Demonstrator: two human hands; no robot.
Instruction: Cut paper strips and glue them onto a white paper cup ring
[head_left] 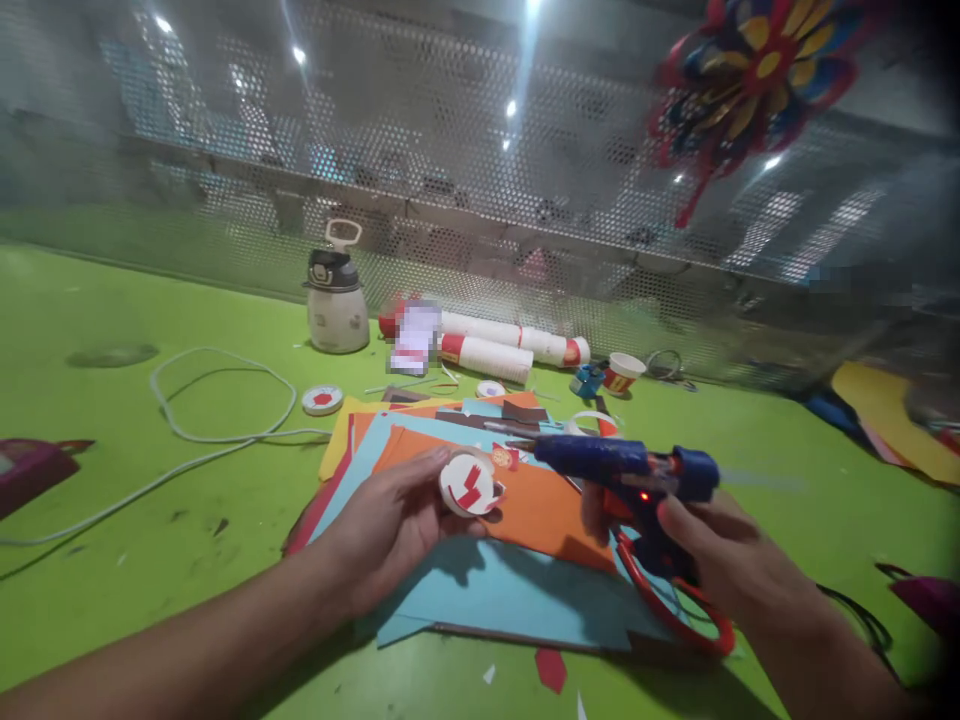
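Observation:
My left hand (397, 535) grips a small white round piece (466, 484), which looks like the bottom of a paper cup, with red paper strips on its face. My right hand (739, 555) is wrapped round a dark blue glue gun (626, 458), its small red light lit. The nozzle points left, above and apart from the round piece. Red scissor handles (656, 600) show below the glue gun; the scissor blades are mostly hidden. Under both hands lie stacked coloured sheets, with an orange sheet (540, 520) on top of a light blue one (480, 600).
Behind the sheets are stacked paper cups (487, 358), a single cup (625, 374), a phone (415, 335) and a bottle (337, 312). A white cable (225, 440) loops across the left. Yellow paper (892, 415) lies right; a perforated screen (465, 220) stands behind.

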